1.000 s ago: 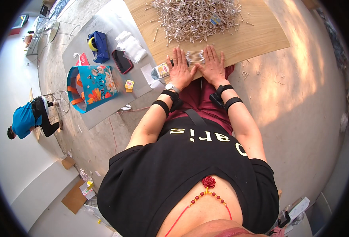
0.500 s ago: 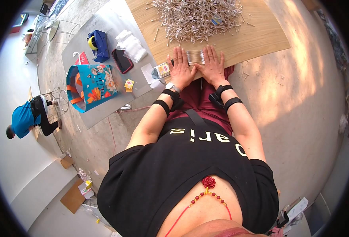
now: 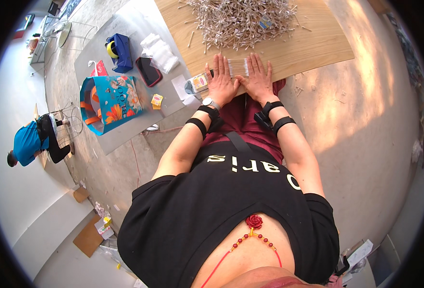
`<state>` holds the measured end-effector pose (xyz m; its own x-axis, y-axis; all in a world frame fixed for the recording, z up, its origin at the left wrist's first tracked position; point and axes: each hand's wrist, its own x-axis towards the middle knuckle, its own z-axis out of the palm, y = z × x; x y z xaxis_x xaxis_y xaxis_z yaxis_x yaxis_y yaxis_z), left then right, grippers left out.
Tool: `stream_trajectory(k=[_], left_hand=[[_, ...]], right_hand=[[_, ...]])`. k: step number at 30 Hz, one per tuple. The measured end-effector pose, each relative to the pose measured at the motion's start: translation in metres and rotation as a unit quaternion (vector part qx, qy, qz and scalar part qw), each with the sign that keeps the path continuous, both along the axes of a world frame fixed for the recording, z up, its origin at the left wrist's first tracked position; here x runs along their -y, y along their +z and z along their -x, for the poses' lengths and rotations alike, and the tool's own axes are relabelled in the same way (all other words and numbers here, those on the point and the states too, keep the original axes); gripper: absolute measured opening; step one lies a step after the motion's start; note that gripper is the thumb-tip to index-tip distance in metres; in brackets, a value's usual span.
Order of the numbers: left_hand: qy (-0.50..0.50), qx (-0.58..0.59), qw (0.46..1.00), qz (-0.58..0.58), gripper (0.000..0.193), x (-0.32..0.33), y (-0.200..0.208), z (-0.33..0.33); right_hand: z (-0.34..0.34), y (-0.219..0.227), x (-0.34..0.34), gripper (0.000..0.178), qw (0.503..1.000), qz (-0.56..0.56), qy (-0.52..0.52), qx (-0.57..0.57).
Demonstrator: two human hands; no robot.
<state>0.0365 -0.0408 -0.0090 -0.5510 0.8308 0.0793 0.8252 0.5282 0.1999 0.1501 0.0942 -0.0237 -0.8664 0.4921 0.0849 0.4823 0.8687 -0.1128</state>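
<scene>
The concrete floor (image 3: pixel 346 168) runs beneath everything, sunlit toward 2 o'clock. On it, at 10 to 11 o'clock, lies the flat expanse of a grey table (image 3: pixel 135 21), and at 1 o'clock a wooden board (image 3: pixel 317 43) with a pale grain. The wearer's black shirt (image 3: pixel 231 197) fills 6 o'clock, with maroon trousers (image 3: pixel 243 120) above it. At 9 o'clock, well apart, a co-worker (image 3: pixel 34 139) in a blue top bends forward. A loose pile of cotton swabs (image 3: pixel 238 24) covers the board's far part, just past 12 o'clock. On the grey table, a blue floral bag (image 3: pixel 113 105) stands at 10 o'clock; a blue tape dispenser (image 3: pixel 120 53) sits near its 12 o'clock side, with white plastic bags (image 3: pixel 159 53) and a dark phone (image 3: pixel 149 72) at the dispenser's 3 to 4 o'clock. The 2 bare hands lie flat at the board's near edge: the left hand (image 3: pixel 223 86) at 12 o'clock, the right hand (image 3: pixel 259 85) at 1 o'clock. All fingers are straight, with narrow gaps, none curled round anything; the thumbs angle toward each other. Between the hands lies a neat row of swabs (image 3: pixel 239 68), sticks parallel; I cannot tell how far the fingers cover its ends. A yellow-and-white package (image 3: pixel 200 82) is just beside the left hand at its 9 o'clock, and a small yellow box (image 3: pixel 156 101) sits at the phone's 6 o'clock.
</scene>
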Motion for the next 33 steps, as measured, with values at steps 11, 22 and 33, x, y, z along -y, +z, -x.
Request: stream_trajectory(k=[11, 22, 33], left_hand=[[0.015, 0.014, 1.000, -0.008, 0.096, 0.001, 0.004, 0.000], [0.006, -0.011, 1.000, -0.009, 0.095, 0.003, 0.002, -0.002], [-0.057, 0.046, 0.996, -0.052, 0.108, -0.001, 0.012, -0.007]], right_hand=[[-0.001, 0.002, -0.001, 0.099, 1.000, 0.001, -0.010, 0.021], [-0.001, 0.001, 0.000, 0.096, 1.000, 0.005, 0.003, -0.008], [-0.024, 0.010, 0.004, 0.087, 0.992, 0.060, 0.035, -0.103]])
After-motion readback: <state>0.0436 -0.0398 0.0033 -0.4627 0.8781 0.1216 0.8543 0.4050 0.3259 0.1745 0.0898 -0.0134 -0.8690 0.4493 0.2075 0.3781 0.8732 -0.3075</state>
